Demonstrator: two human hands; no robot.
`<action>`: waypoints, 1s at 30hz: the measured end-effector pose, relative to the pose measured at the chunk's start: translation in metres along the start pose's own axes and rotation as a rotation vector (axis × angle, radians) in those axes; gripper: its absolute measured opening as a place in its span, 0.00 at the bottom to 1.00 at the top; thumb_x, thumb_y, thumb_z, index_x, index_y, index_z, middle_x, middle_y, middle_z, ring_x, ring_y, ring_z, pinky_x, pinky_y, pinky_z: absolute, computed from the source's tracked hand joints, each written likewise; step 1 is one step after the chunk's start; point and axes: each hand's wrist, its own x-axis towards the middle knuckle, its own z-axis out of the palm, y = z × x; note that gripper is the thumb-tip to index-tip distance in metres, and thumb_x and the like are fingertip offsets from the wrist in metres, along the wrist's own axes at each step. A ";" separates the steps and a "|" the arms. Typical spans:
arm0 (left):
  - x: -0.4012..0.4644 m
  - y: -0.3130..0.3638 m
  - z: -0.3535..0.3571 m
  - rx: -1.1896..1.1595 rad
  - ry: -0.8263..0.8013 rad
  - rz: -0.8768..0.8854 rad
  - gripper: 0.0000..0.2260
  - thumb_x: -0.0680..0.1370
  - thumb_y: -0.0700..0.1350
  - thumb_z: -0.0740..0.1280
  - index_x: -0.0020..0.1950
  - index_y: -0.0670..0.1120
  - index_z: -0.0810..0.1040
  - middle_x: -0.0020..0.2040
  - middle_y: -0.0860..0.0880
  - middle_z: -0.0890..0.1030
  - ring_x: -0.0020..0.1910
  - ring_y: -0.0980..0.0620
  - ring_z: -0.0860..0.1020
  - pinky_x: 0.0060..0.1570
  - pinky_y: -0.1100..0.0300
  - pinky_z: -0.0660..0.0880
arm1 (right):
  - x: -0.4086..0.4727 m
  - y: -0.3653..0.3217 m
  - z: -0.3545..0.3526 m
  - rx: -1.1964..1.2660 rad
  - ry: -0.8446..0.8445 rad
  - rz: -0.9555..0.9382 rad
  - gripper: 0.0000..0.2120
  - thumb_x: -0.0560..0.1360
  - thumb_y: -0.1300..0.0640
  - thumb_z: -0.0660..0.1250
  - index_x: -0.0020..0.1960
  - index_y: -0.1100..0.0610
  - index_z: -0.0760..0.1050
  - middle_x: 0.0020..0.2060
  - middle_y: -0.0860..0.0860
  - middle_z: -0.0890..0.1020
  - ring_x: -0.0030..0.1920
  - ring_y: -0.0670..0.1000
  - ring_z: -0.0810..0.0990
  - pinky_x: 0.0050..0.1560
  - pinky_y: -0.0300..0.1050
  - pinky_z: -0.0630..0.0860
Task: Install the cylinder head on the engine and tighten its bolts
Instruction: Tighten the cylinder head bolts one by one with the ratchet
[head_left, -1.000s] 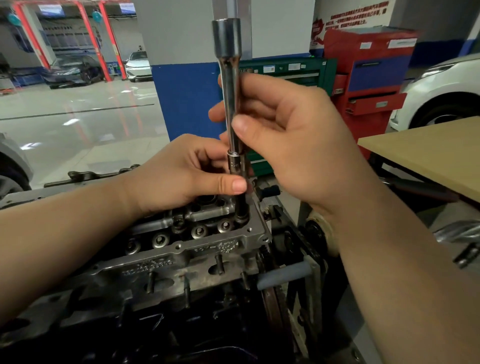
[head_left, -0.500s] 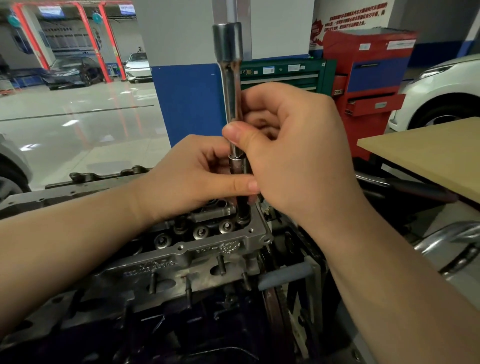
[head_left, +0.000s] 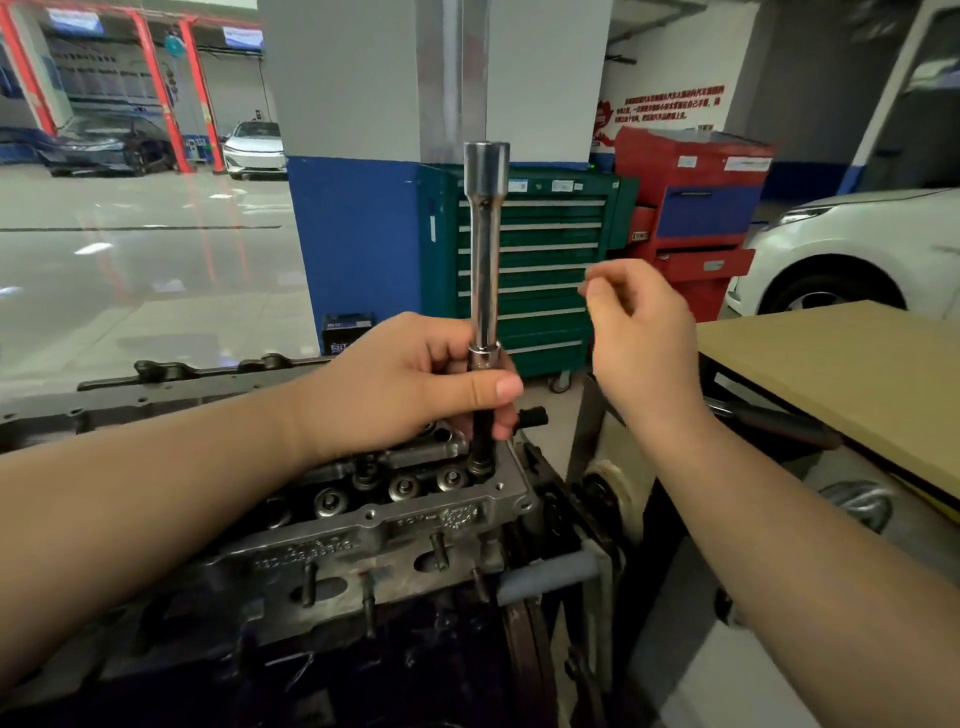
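Observation:
The grey cylinder head (head_left: 374, 540) sits on the dark engine block, valve springs showing along its top. A long chrome socket extension (head_left: 485, 249) stands upright, its dark socket set into the bolt hole at the head's far right corner. My left hand (head_left: 410, 384) grips the joint of extension and socket, thumb across the front. My right hand (head_left: 641, 332) hovers in the air to the right of the tool, fingers loosely curled, holding nothing and slightly blurred.
A tan workbench top (head_left: 852, 374) juts in from the right. Behind stand a green tool cabinet (head_left: 540, 270) and a red one (head_left: 696, 218), a blue-and-grey pillar (head_left: 358, 156) and a white car (head_left: 857, 249). The engine stand's pulley (head_left: 608, 493) is right of the head.
My right hand has let go of the extension and moved off to the right. My left hand keeps its grip on the tool, which stays upright in the corner bolt hole.

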 end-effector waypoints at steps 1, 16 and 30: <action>-0.001 0.000 0.001 -0.004 0.007 -0.002 0.08 0.83 0.49 0.70 0.52 0.44 0.84 0.46 0.44 0.88 0.49 0.43 0.87 0.50 0.48 0.84 | 0.015 0.023 -0.003 -0.272 -0.082 0.064 0.11 0.82 0.47 0.64 0.64 0.44 0.77 0.58 0.43 0.83 0.59 0.47 0.80 0.59 0.54 0.79; -0.002 -0.001 0.003 0.013 0.099 -0.011 0.19 0.74 0.65 0.74 0.50 0.51 0.86 0.45 0.41 0.85 0.47 0.37 0.83 0.53 0.37 0.81 | 0.051 0.109 -0.023 -0.476 -0.491 0.304 0.10 0.85 0.51 0.64 0.61 0.55 0.78 0.49 0.55 0.83 0.44 0.55 0.80 0.45 0.49 0.76; -0.001 -0.005 0.002 -0.012 0.102 -0.026 0.17 0.76 0.61 0.75 0.52 0.48 0.85 0.46 0.38 0.83 0.43 0.47 0.81 0.53 0.42 0.79 | 0.124 -0.163 -0.093 0.329 -1.363 0.260 0.15 0.78 0.43 0.64 0.48 0.56 0.78 0.33 0.50 0.69 0.26 0.47 0.66 0.24 0.39 0.62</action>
